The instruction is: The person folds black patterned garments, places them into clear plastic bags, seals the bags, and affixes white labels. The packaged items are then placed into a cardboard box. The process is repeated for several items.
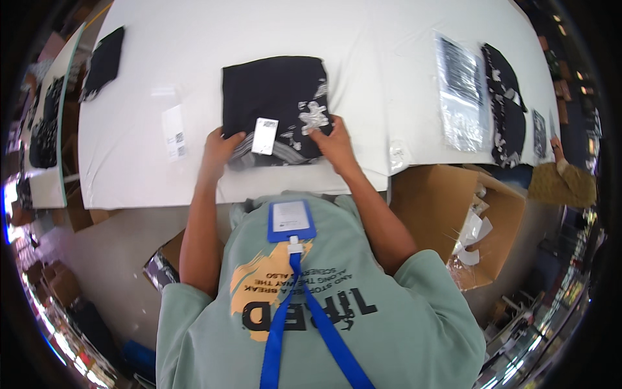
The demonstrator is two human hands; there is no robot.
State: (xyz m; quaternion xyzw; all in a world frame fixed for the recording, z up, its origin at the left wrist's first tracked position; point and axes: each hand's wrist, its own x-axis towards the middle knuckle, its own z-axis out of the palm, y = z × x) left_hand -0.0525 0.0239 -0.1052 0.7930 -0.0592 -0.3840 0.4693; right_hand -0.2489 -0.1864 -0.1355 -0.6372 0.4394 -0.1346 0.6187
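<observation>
A folded black garment (pixel 272 91) with a white print lies on the white table in front of me. A white paper tag (pixel 265 136) rests on its near part. My left hand (pixel 221 148) grips the garment's near left edge, thumb on top. At the near right side my right hand (pixel 334 144) holds the cloth the same way, its thumb beside the white print. The fingers of both hands are partly hidden under the fabric.
White table (pixel 155 45); a loose white tag (pixel 174 133) lies left of the garment. Clear plastic bags (pixel 463 97) and folded dark garments (pixel 505 107) lie at right, another dark garment (pixel 103 61) far left. Below right stands an open cardboard box (pixel 427 207) with scraps. A co-worker's hand (pixel 556 148) shows far right.
</observation>
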